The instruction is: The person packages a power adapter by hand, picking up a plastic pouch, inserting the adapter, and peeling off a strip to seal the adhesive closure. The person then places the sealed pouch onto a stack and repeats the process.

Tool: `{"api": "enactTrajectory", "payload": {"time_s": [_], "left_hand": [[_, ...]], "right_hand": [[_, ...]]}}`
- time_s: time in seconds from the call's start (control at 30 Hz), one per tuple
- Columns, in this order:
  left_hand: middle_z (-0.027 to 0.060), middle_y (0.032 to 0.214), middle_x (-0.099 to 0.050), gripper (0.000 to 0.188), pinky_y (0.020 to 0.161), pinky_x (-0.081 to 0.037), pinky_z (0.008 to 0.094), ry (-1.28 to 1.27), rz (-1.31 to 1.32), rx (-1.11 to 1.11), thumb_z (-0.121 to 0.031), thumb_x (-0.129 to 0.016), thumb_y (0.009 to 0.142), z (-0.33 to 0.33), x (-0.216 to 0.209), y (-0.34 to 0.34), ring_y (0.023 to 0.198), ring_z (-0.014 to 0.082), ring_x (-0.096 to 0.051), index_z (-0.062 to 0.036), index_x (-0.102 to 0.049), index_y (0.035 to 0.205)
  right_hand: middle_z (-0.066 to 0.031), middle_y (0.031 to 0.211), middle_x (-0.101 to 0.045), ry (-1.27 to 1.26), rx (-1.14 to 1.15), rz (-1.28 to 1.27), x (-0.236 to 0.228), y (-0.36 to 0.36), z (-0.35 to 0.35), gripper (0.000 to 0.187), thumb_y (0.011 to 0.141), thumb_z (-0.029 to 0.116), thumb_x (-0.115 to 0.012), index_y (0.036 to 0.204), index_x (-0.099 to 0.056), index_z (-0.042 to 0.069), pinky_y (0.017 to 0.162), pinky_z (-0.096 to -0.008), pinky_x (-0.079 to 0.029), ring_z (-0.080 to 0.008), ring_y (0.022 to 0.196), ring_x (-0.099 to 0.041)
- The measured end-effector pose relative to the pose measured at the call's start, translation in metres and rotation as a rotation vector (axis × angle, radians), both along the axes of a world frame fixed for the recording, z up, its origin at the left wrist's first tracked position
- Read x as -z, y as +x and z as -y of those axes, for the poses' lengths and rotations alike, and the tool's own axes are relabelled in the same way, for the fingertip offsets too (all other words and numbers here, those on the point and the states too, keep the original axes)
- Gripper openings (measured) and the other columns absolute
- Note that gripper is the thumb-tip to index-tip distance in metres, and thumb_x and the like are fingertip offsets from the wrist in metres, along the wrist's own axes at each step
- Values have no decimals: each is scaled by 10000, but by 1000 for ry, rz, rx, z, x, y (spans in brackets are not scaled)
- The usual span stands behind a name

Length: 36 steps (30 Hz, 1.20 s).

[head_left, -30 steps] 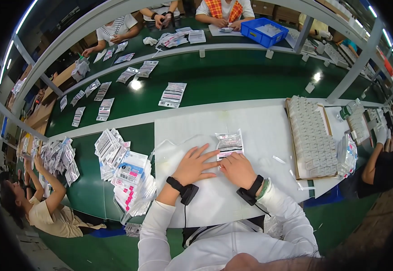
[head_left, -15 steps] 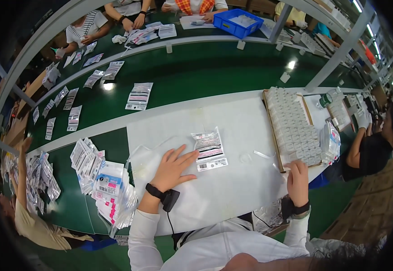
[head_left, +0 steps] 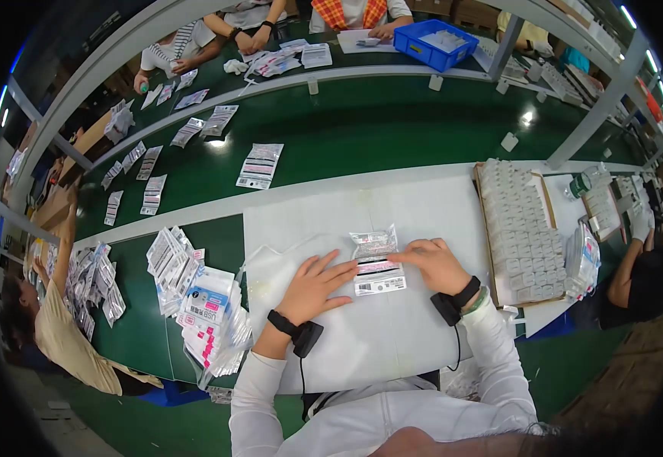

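Note:
A silver foil pouch [head_left: 380, 270] with a printed label lies flat on the white work sheet [head_left: 362, 343] in front of me. My left hand [head_left: 312, 288] is open, its fingers stretched out and tips at the pouch's left edge, thumb spread away. From the other side, my right hand [head_left: 434, 263] reaches in with an extended finger touching the pouch's upper right part; its remaining fingers are bent and partly hidden. I see no object in either palm. Both wrists wear black bands with small boxes.
To the right stands a tray [head_left: 483, 236] of small white blocks, with packaged pouches [head_left: 581, 261] beside it. Printed packages [head_left: 206, 308] are heaped at the left. Beyond, silver pouches lie on a green belt [head_left: 362, 126], and co-workers sit near a blue bin [head_left: 432, 53].
My right hand has moved left from the tray's near corner to the pouch. The left hand stays at the pouch. The whole view has shifted slightly.

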State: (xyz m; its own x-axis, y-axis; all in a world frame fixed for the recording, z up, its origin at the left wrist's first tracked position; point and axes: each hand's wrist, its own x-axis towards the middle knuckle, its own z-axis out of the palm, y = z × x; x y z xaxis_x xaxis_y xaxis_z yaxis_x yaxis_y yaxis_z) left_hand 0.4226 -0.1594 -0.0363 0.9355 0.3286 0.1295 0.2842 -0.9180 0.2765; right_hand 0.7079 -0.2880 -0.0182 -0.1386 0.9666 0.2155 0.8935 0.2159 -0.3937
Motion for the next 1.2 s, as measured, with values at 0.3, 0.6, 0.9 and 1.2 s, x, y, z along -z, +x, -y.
{"api": "enactTrajectory", "payload": {"time_s": [0.3,0.6,0.9,1.2], "left_hand": [[-83,1315,-586,425,1071,-301,436,-77,125,-217,-369,-713,830,17,6,28,1322,197,-456,-215,-652,1222],[-16,1197,-613,278,1010,-339,409,10,262,-297,-278,-726,816,19,4,40,1211,200,-523,-229,-708,1089],[4,1175,-625,209,988,-373,414,151,248,-374,-240,-705,827,24,-17,14,1144,209,-555,-214,-725,1034],[31,1015,-698,210,783,-501,416,300,75,-834,-231,-711,801,9,-53,-109,960,240,-651,-152,-709,995]], "right_hand": [[37,1085,-658,-16,52,-163,10,3,2,468,747,254,-756,1205,-661,231,946,-352,-353,-180,1116,-537],[22,1133,-613,95,79,-94,12,0,1,382,752,184,-749,1127,-698,237,888,-374,-414,-207,1096,-545],[-48,1192,-607,217,147,-100,13,10,-9,372,763,11,-664,1106,-701,151,961,-419,-427,-286,1122,-545],[-120,1244,-575,35,-101,133,-37,-7,-93,778,743,65,-734,1444,-397,97,1044,-435,-386,-342,1177,-521]]}}
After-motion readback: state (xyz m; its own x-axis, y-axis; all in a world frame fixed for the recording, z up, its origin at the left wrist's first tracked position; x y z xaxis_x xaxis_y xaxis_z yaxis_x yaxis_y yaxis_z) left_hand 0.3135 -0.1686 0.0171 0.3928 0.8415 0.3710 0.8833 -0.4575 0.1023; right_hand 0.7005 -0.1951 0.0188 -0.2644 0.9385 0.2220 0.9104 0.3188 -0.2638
